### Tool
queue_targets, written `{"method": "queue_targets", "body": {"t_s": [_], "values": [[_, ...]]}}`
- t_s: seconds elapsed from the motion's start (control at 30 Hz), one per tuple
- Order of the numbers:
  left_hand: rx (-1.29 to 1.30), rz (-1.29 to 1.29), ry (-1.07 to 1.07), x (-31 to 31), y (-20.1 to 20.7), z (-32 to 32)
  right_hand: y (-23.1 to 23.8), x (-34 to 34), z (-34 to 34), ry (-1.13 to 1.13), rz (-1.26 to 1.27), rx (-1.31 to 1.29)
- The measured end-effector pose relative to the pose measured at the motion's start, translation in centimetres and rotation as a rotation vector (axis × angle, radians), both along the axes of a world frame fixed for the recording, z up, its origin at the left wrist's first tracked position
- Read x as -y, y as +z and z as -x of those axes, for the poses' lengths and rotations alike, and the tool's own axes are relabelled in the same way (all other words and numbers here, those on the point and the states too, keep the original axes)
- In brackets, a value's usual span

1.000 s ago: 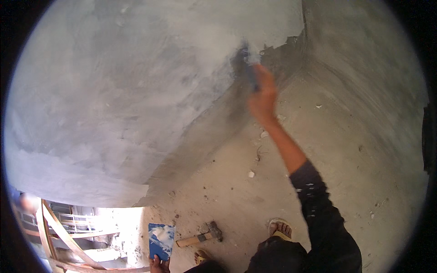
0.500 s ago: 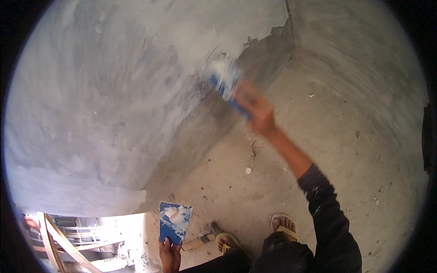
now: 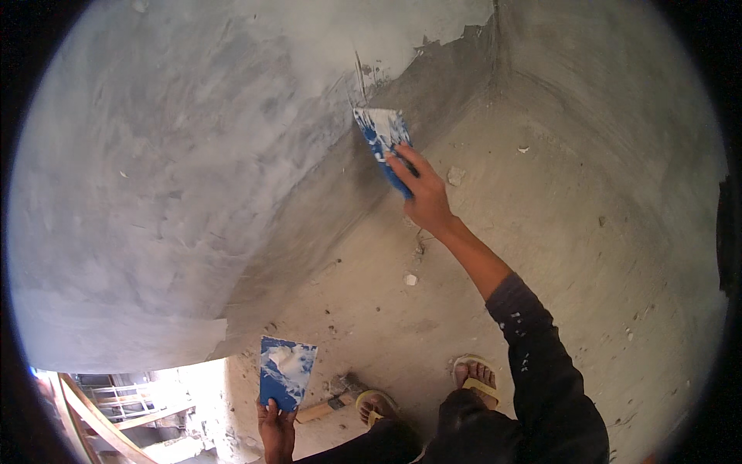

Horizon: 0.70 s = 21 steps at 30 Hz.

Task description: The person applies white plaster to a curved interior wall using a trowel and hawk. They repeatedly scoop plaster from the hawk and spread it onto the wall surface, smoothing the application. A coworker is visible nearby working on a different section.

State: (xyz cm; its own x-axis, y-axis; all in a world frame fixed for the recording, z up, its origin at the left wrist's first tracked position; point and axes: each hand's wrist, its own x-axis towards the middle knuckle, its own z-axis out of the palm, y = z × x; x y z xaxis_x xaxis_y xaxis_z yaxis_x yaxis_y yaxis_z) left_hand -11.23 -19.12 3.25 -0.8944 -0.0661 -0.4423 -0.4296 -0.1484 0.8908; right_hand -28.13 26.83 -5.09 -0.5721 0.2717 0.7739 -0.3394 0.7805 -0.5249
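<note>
Hands (image 3: 430, 199) gripping blue scrapers (image 3: 280, 392), likely putty (image 3: 287, 360) atop

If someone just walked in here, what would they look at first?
Probably the blue blade smeared with white paste, which the right hand holds at the grey wall, just above the picture's middle. Next, at the lower left, the left hand holds a second blue blade carrying a white lump. Beside it, a hammer lies on the floor.

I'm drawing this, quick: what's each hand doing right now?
Left hand: closed, holding the lower blue spreader.
Right hand: closed, holding the upper blue spreader.
</note>
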Motion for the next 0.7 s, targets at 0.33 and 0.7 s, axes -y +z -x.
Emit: {"method": "queue_targets", "body": {"t_s": [0.33,0.7], "values": [[-0.015,-0.01,-0.015,2.2,-2.0,0.1,10.3,5.7,5.0,-0.258,0.422,-0.128],[0.048,0.022,0.082,0.2,-1.4,-0.7,2.9,8.1,-4.6,0.181,0.426,-0.038]]}}
